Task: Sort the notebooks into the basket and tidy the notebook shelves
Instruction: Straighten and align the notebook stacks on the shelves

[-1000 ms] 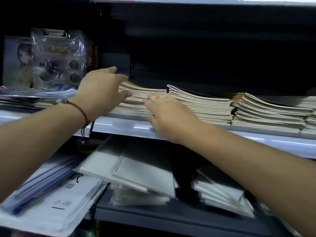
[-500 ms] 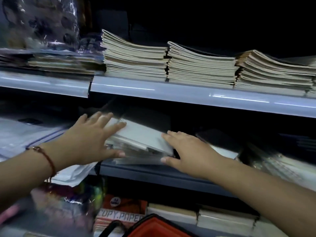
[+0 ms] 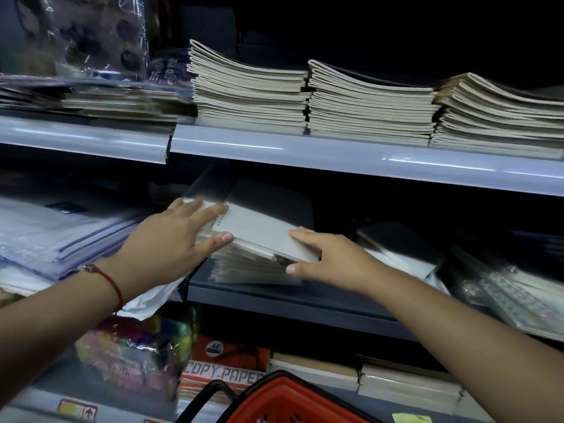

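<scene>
A stack of white spiral notebooks [image 3: 262, 233] lies askew on the dark middle shelf [image 3: 274, 294]. My left hand [image 3: 171, 239] lies flat on the stack's left side, fingers straight over the spiral binding and thumb against the front edge. My right hand [image 3: 329, 257] pinches the stack's right front corner, fingers on top and thumb underneath. The red basket [image 3: 290, 401] with a black handle shows at the bottom edge. On the upper shelf [image 3: 335, 157] stand three neat piles of beige notebooks [image 3: 369, 108].
Plastic-wrapped folders [image 3: 61, 236] fill the middle shelf to the left. More wrapped notebooks [image 3: 396, 248] lie to the right. Copy paper packs [image 3: 222, 374] and boxed paper sit on the bottom shelf. Packaged goods [image 3: 85, 35] stand at the upper left.
Both hands dropped from the beige piles on the upper shelf to the spiral notebooks on the middle shelf. The view tilted down and the red basket came into sight.
</scene>
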### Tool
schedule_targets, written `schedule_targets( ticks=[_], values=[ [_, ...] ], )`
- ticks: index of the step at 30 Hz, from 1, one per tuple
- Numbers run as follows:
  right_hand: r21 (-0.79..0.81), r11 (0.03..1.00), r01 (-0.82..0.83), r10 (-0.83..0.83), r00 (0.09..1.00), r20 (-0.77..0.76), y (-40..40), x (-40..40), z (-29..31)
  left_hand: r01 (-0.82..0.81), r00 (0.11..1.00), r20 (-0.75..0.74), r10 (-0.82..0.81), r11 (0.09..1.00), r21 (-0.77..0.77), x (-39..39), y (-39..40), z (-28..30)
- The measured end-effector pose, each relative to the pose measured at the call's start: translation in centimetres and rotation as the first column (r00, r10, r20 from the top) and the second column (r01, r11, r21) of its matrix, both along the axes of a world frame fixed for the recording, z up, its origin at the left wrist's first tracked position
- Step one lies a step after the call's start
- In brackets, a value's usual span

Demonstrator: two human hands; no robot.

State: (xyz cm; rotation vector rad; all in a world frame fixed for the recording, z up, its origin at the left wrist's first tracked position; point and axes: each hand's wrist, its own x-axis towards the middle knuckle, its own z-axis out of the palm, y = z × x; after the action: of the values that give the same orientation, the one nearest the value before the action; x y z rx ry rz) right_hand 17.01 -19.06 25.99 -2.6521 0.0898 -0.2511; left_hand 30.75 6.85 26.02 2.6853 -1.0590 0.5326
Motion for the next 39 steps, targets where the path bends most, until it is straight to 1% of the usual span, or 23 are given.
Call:
schedule_targets(
  ticks=[6, 13, 15, 17, 19, 21, 23, 25, 27, 29, 31, 33, 36, 38, 39],
  values=[
    [0.122, 0.993, -0.004, -0.001, 0.999, 0.042, -1.1, 0.0, -0.5, -0.039, 0.996, 0.081, 0.045, 0.997, -0.070, -2.0, -0.5, -1.6],
    [0.327, 0.943, 0.063, -0.104, 0.989, 0.108, -1.7, -0.2, -2.1, -0.038, 0.997, 0.065, 0.051, 0.982, -0.186, -2.1, -0.6, -2.2],
    [0.411, 0.909, 0.075, -0.128, 0.986, 0.103, -1.5, 0.0, -2.7, -0.031, 0.997, 0.061, 0.044, 0.979, -0.203, -1.9, -0.5, -2.3],
    [0.516, 0.853, 0.078, -0.149, 0.984, 0.098, -1.2, 0.3, -3.2, -0.014, 0.998, 0.058, 0.028, 0.974, -0.227, -1.9, -0.3, -2.5],
    [0.578, 0.812, 0.076, -0.171, 0.979, 0.111, -0.9, 0.5, -3.5, -0.006, 0.999, 0.037, 0.017, 0.960, -0.279, -1.9, -0.2, -2.8],
    [0.626, 0.777, 0.069, -0.192, 0.973, 0.132, -1.0, 0.6, -3.6, 0.029, 1.000, 0.009, -0.027, 0.925, -0.378, -1.9, -0.2, -3.2],
    [0.681, 0.730, 0.051, -0.214, 0.964, 0.157, -1.2, 0.6, -3.6, 0.104, 0.994, 0.021, -0.106, 0.872, -0.478, -2.1, -0.6, -3.5],
    [0.705, 0.708, 0.041, -0.239, 0.953, 0.185, -1.3, 0.4, -3.8, 0.154, 0.984, 0.008, -0.178, 0.823, -0.547, -2.5, -1.4, -3.5],
    [0.702, 0.711, 0.044, -0.260, 0.944, 0.205, -1.2, 0.2, -4.1, 0.175, 0.974, -0.013, -0.224, 0.794, -0.582, -2.6, -2.2, -3.3],
    [0.703, 0.709, 0.046, -0.281, 0.934, 0.222, -0.8, 0.1, -4.2, 0.208, 0.965, -0.010, -0.264, 0.784, -0.585, -2.1, -2.7, -2.8],
    [0.730, 0.683, 0.030, -0.301, 0.922, 0.244, -0.4, -0.1, -4.0, 0.221, 0.953, -0.040, -0.299, 0.785, -0.579, -1.0, -2.6, -2.4],
    [0.753, 0.658, 0.007, -0.308, 0.915, 0.261, 0.0, 0.0, -4.0, 0.188, 0.950, -0.100, -0.297, 0.796, -0.575, 0.2, -2.3, -2.4],
    [0.759, 0.651, 0.004, -0.320, 0.908, 0.270, 0.7, 0.1, -4.1, 0.077, 0.961, -0.175, -0.214, 0.815, -0.574, 1.5, -1.2, -2.7],
    [0.777, 0.629, 0.017, -0.320, 0.917, 0.239, 0.9, 0.4, -4.2, -0.046, 0.936, -0.308, -0.172, 0.806, -0.590, 2.5, -0.3, -2.9],
    [0.806, 0.592, 0.008, -0.300, 0.930, 0.211, 0.9, 0.5, -4.2, -0.115, 0.909, -0.384, -0.160, 0.791, -0.600, 2.9, 0.0, -2.9]
  ],
)
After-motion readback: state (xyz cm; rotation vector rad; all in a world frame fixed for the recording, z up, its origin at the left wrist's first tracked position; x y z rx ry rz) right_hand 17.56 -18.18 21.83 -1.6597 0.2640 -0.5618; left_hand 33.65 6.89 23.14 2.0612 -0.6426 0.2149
